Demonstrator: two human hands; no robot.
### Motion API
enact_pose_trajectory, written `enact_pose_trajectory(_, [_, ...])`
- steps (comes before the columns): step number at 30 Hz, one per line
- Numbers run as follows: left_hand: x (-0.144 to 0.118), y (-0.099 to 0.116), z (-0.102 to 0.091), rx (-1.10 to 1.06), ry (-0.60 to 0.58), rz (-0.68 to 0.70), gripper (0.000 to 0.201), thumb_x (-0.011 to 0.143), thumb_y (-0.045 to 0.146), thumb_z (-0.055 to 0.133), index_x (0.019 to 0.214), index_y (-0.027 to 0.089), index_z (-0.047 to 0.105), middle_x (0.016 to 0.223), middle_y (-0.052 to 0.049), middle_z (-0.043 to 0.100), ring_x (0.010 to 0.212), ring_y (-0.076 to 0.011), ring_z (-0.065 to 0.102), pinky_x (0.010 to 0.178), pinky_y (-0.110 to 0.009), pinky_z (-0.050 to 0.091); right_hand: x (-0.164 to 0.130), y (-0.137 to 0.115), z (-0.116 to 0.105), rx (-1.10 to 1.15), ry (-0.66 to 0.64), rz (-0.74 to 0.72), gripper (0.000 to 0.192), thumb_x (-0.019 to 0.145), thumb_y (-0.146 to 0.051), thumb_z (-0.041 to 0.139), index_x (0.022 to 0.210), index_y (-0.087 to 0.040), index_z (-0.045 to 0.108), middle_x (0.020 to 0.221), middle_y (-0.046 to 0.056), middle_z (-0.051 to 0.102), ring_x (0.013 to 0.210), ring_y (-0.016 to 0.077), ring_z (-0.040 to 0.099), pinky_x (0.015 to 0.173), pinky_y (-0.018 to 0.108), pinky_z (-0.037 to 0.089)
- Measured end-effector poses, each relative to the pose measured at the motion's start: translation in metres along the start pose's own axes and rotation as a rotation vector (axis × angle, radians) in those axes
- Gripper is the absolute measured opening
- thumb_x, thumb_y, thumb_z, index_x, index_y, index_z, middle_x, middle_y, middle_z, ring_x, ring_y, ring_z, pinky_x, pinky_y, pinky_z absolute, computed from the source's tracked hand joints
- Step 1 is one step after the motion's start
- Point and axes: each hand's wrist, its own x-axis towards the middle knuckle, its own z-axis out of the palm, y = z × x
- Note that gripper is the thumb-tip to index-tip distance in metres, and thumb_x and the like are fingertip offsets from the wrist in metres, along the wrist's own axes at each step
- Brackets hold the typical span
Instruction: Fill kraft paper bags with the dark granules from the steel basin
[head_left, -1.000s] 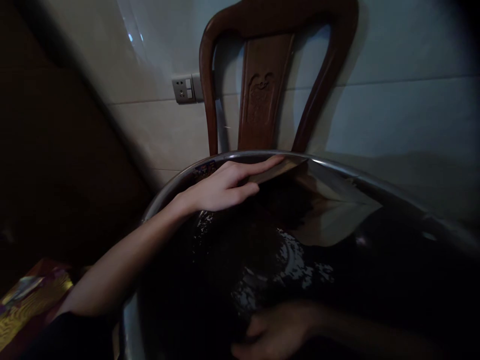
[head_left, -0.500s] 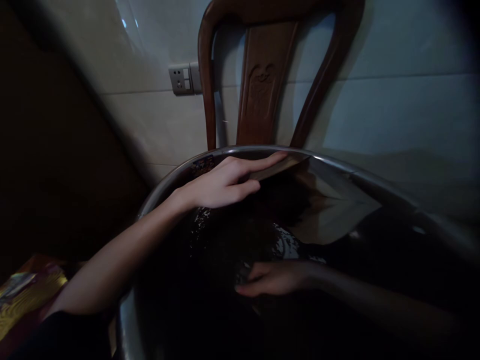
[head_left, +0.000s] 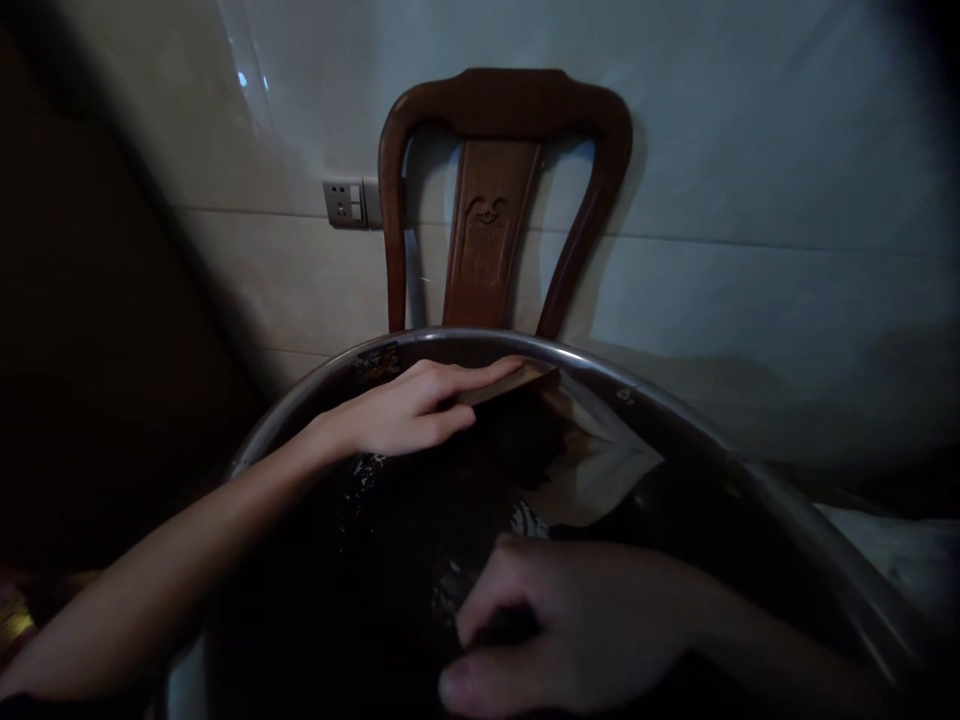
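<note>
A large shiny metal basin [head_left: 675, 410] fills the lower half of the view, tilted toward me, its inside dark and wet. My left hand [head_left: 405, 410] lies on the far rim with the fingers curled over the edge, gripping it. My right hand [head_left: 555, 620] is inside the basin near the front, fingers curled and pressed toward the dark bottom. Whether it holds something is too dark to tell.
A carved wooden chair back [head_left: 495, 200] stands right behind the basin against a pale tiled wall. A wall socket [head_left: 343, 203] sits left of the chair. Dark furniture [head_left: 90, 320] fills the left side.
My right hand moved up from the basin's lower edge, then toward me, and looks larger now. The view tilted up, showing the whole chair back. My left hand stayed on the rim.
</note>
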Motion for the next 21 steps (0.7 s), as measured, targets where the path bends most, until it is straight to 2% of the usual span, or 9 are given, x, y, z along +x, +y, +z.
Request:
enact_pose_trajectory(4, [0.0, 0.002, 0.001, -0.018, -0.02, -0.008, 0.056, 0.086, 0.017, 0.04, 0.141, 0.014, 0.027, 0.143, -0.007, 0.035, 0.13, -0.0176, 0.037, 0.111, -0.035, 0.029, -0.031, 0.002, -0.028, -0.158, 0.478, -0.06, 0.038, 0.079, -0.057, 0.054, 0.094, -0.025, 0.068, 0.089, 0.0, 0.067, 0.077, 0.0148, 0.062, 0.063, 0.022, 0.046])
enact_pose_trajectory(8, [0.0, 0.0, 0.003, 0.002, 0.004, 0.021, 0.055, 0.086, 0.015, 0.041, 0.14, 0.016, 0.03, 0.143, -0.006, 0.034, 0.131, -0.0185, 0.036, 0.112, -0.036, 0.027, -0.013, 0.02, -0.043, -0.549, 1.028, -0.137, 0.034, 0.09, -0.042, 0.043, 0.098, -0.02, 0.067, 0.099, 0.007, 0.066, 0.09, 0.0203, 0.06, 0.081, 0.034, 0.046])
enact_pose_trajectory(9, [0.0, -0.001, 0.004, 0.001, 0.014, 0.036, 0.055, 0.086, 0.014, 0.041, 0.14, 0.016, 0.029, 0.144, -0.006, 0.034, 0.131, -0.0187, 0.036, 0.112, -0.036, 0.027, -0.005, 0.025, -0.043, -0.679, 1.099, -0.114, 0.034, 0.091, -0.039, 0.043, 0.102, -0.017, 0.066, 0.105, 0.01, 0.064, 0.098, 0.0239, 0.058, 0.086, 0.039, 0.045])
enact_pose_trajectory(12, [0.001, -0.001, 0.005, 0.001, 0.014, 0.059, 0.057, 0.086, 0.013, 0.04, 0.141, 0.017, 0.027, 0.144, -0.005, 0.033, 0.131, -0.0188, 0.036, 0.111, -0.037, 0.028, 0.011, 0.032, -0.04, -0.862, 1.077, -0.109, 0.031, 0.09, -0.035, 0.045, 0.105, -0.016, 0.065, 0.109, 0.011, 0.062, 0.106, 0.027, 0.054, 0.091, 0.045, 0.041])
enact_pose_trajectory(14, [0.001, 0.001, 0.004, 0.014, 0.003, 0.032, 0.055, 0.087, 0.014, 0.04, 0.141, 0.016, 0.028, 0.144, -0.005, 0.034, 0.131, -0.0188, 0.036, 0.111, -0.037, 0.029, 0.009, 0.029, -0.038, -0.783, 1.064, -0.239, 0.027, 0.091, -0.031, 0.044, 0.098, -0.017, 0.066, 0.102, 0.007, 0.065, 0.099, 0.021, 0.058, 0.091, 0.039, 0.043])
enact_pose_trajectory(17, [0.001, 0.002, 0.003, 0.025, -0.006, -0.013, 0.055, 0.087, 0.016, 0.04, 0.14, 0.014, 0.029, 0.143, -0.006, 0.035, 0.13, -0.0191, 0.037, 0.111, -0.037, 0.028, -0.007, 0.016, -0.031, -0.548, 1.06, -0.482, 0.019, 0.089, -0.027, 0.05, 0.086, -0.017, 0.066, 0.09, 0.003, 0.067, 0.082, 0.0127, 0.06, 0.079, 0.026, 0.047])
enact_pose_trajectory(19, [0.001, 0.002, 0.003, 0.023, 0.004, -0.007, 0.055, 0.086, 0.017, 0.041, 0.14, 0.014, 0.029, 0.143, -0.006, 0.035, 0.13, -0.0194, 0.037, 0.111, -0.037, 0.027, -0.017, 0.005, -0.022, -0.391, 0.898, -0.521, 0.016, 0.087, -0.029, 0.055, 0.081, -0.018, 0.065, 0.081, 0.0, 0.066, 0.071, 0.0092, 0.059, 0.07, 0.022, 0.046])
enact_pose_trajectory(21, [0.001, 0.001, 0.003, 0.019, 0.014, 0.005, 0.055, 0.086, 0.018, 0.041, 0.14, 0.014, 0.03, 0.143, -0.006, 0.036, 0.13, -0.02, 0.037, 0.111, -0.036, 0.027, -0.02, -0.003, -0.009, -0.293, 0.626, -0.459, 0.016, 0.085, -0.032, 0.057, 0.08, -0.019, 0.065, 0.077, -0.002, 0.065, 0.067, 0.0074, 0.058, 0.066, 0.02, 0.045])
